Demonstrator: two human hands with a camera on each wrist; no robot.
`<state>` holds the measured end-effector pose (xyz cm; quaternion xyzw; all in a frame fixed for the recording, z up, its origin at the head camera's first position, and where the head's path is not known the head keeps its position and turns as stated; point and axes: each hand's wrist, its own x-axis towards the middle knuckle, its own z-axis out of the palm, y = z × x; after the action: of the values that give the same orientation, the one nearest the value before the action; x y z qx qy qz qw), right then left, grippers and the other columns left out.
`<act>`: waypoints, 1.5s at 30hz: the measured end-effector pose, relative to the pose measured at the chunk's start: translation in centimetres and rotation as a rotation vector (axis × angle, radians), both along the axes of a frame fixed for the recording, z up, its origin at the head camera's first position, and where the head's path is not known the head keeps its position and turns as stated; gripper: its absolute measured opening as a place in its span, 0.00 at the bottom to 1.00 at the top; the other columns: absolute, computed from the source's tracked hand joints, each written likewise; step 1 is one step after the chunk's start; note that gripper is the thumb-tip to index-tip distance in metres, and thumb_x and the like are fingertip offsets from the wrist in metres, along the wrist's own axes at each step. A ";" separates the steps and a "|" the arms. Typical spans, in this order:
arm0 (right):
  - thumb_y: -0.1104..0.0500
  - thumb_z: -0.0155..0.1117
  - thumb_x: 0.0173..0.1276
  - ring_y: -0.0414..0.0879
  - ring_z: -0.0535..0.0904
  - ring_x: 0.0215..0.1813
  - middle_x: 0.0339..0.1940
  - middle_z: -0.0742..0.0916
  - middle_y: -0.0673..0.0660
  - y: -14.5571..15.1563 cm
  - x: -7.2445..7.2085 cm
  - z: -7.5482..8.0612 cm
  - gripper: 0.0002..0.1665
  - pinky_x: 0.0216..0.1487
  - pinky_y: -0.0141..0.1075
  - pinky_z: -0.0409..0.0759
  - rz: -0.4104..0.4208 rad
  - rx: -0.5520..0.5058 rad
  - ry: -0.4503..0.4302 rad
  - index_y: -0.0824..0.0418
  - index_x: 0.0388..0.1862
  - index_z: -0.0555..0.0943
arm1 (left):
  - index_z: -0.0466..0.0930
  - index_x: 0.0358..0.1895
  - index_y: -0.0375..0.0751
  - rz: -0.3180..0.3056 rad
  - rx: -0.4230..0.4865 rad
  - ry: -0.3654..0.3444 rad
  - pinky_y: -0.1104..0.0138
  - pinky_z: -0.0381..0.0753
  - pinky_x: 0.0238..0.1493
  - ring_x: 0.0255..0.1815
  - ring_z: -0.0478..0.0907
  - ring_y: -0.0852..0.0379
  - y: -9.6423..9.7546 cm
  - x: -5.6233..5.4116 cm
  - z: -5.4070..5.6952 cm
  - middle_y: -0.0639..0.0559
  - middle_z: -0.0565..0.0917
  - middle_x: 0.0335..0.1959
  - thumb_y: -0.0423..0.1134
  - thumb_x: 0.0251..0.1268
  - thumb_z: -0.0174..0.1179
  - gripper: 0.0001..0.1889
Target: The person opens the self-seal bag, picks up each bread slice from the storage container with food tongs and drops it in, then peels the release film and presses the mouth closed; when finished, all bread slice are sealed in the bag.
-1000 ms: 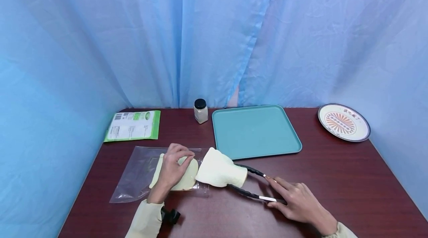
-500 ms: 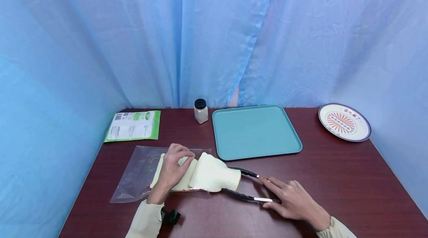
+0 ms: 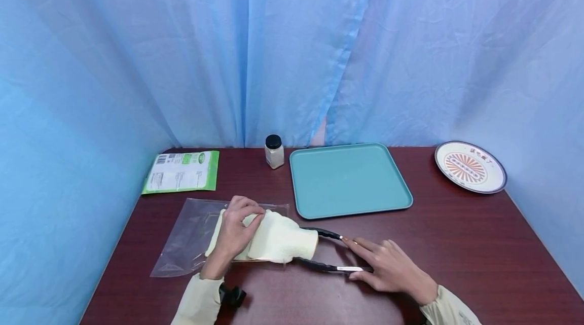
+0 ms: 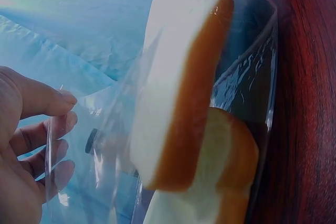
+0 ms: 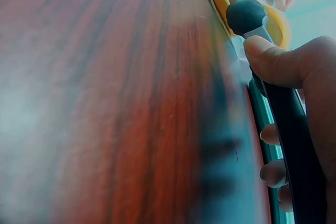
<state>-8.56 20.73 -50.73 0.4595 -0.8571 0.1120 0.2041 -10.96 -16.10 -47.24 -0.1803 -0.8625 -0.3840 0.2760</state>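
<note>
My left hand (image 3: pixel 237 228) pinches the upper edge of the mouth of a clear plastic bag (image 3: pixel 175 246) between thumb and fingertips. Inside the bag lies a pale bread slice (image 4: pixel 199 203) with brown crust, partly covered by the hand in the head view. My right hand (image 3: pixel 388 266) grips black-tipped tongs (image 3: pixel 319 265), thumb and fingers on opposite arms. Between the tong tips is a second bread slice (image 3: pixel 283 239). Its front part is inside the bag, overlapping the first slice, while its rear end sticks out to the right.
Behind the bread stands a teal tray (image 3: pixel 351 183). A black-lidded jar (image 3: pixel 274 152) is left of it, and a green-and-white packet (image 3: pixel 182 172) lies at the back left. A patterned plate (image 3: pixel 470 168) sits at the far right. Blue curtains (image 3: pixel 292 51) surround the table.
My right hand, the tongs and the second bread slice have moved left, taking the slice into the bag over the first one. My left hand stays in place at the bag's mouth.
</note>
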 end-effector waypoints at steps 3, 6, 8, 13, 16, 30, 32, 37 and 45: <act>0.32 0.71 0.56 0.32 0.65 0.16 0.44 0.89 0.50 -0.4 -0.3 0.0 0.44 0.18 0.29 0.66 0.005 0.007 -0.001 0.57 0.64 0.79 | 0.89 0.29 0.37 -0.010 0.006 0.006 0.60 0.77 0.39 0.40 0.76 0.52 0.0 0.0 0.0 0.51 0.85 0.29 0.23 0.46 0.73 0.07; 0.32 0.72 0.54 0.32 0.65 0.16 0.44 0.89 0.50 -0.9 -0.5 -0.1 0.45 0.19 0.29 0.67 0.015 0.010 -0.007 0.58 0.64 0.79 | 0.89 0.29 0.37 -0.015 0.009 0.012 0.60 0.77 0.39 0.40 0.76 0.52 0.0 0.0 0.0 0.51 0.85 0.29 0.23 0.46 0.73 0.07; 0.32 0.72 0.55 0.33 0.66 0.17 0.44 0.89 0.50 -1.2 -0.7 -0.2 0.45 0.19 0.30 0.68 0.024 0.009 -0.011 0.58 0.64 0.80 | 0.89 0.29 0.37 -0.021 0.011 0.019 0.60 0.77 0.39 0.40 0.76 0.51 0.0 0.0 0.0 0.50 0.85 0.29 0.22 0.46 0.72 0.08; 0.31 0.69 0.57 0.33 0.67 0.17 0.43 0.88 0.49 -1.8 -1.1 -0.4 0.44 0.20 0.30 0.69 0.039 0.007 -0.013 0.58 0.64 0.80 | 0.89 0.28 0.37 -0.036 0.012 0.041 0.60 0.77 0.39 0.40 0.77 0.50 0.0 0.0 0.1 0.49 0.85 0.29 0.21 0.44 0.72 0.08; 0.30 0.68 0.58 0.31 0.64 0.17 0.43 0.88 0.48 -2.4 -1.4 -0.4 0.44 0.19 0.29 0.68 0.048 0.014 -0.016 0.58 0.64 0.80 | 0.89 0.28 0.37 -0.035 0.010 0.053 0.60 0.77 0.39 0.40 0.77 0.51 0.0 0.0 0.1 0.50 0.85 0.29 0.22 0.44 0.72 0.08; 0.32 0.69 0.59 0.35 0.66 0.15 0.45 0.89 0.52 -4.6 -3.0 0.0 0.44 0.19 0.28 0.67 0.064 0.054 -0.028 0.57 0.67 0.77 | 0.88 0.28 0.36 -0.043 0.020 0.078 0.60 0.78 0.39 0.39 0.77 0.51 0.1 -0.1 -0.2 0.49 0.84 0.28 0.21 0.43 0.73 0.09; 0.32 0.69 0.59 0.37 0.69 0.15 0.46 0.90 0.53 -4.8 -3.1 0.0 0.44 0.20 0.30 0.69 0.058 0.059 -0.032 0.57 0.67 0.77 | 0.88 0.28 0.36 -0.040 0.018 0.078 0.60 0.79 0.39 0.39 0.77 0.51 0.1 -0.1 -0.2 0.49 0.84 0.28 0.21 0.43 0.73 0.09; 0.33 0.71 0.57 0.34 0.67 0.16 0.47 0.90 0.54 -5.5 -3.3 0.0 0.45 0.21 0.31 0.72 0.055 0.052 -0.054 0.58 0.67 0.77 | 0.88 0.27 0.37 -0.039 0.017 0.074 0.61 0.78 0.39 0.39 0.77 0.52 0.0 -0.2 -0.1 0.50 0.84 0.28 0.22 0.43 0.74 0.09; 0.33 0.71 0.57 0.35 0.71 0.18 0.50 0.89 0.54 -6.9 -3.3 -0.1 0.46 0.23 0.33 0.76 0.070 0.039 -0.062 0.59 0.67 0.76 | 0.88 0.27 0.38 -0.053 0.025 0.073 0.60 0.78 0.40 0.40 0.77 0.52 -0.1 -0.1 0.0 0.50 0.84 0.28 0.23 0.44 0.74 0.08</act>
<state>-11.82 13.87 -50.86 0.4894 -0.8484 0.1167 0.1644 -11.04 -16.19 -47.20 -0.2137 -0.8420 -0.3949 0.2991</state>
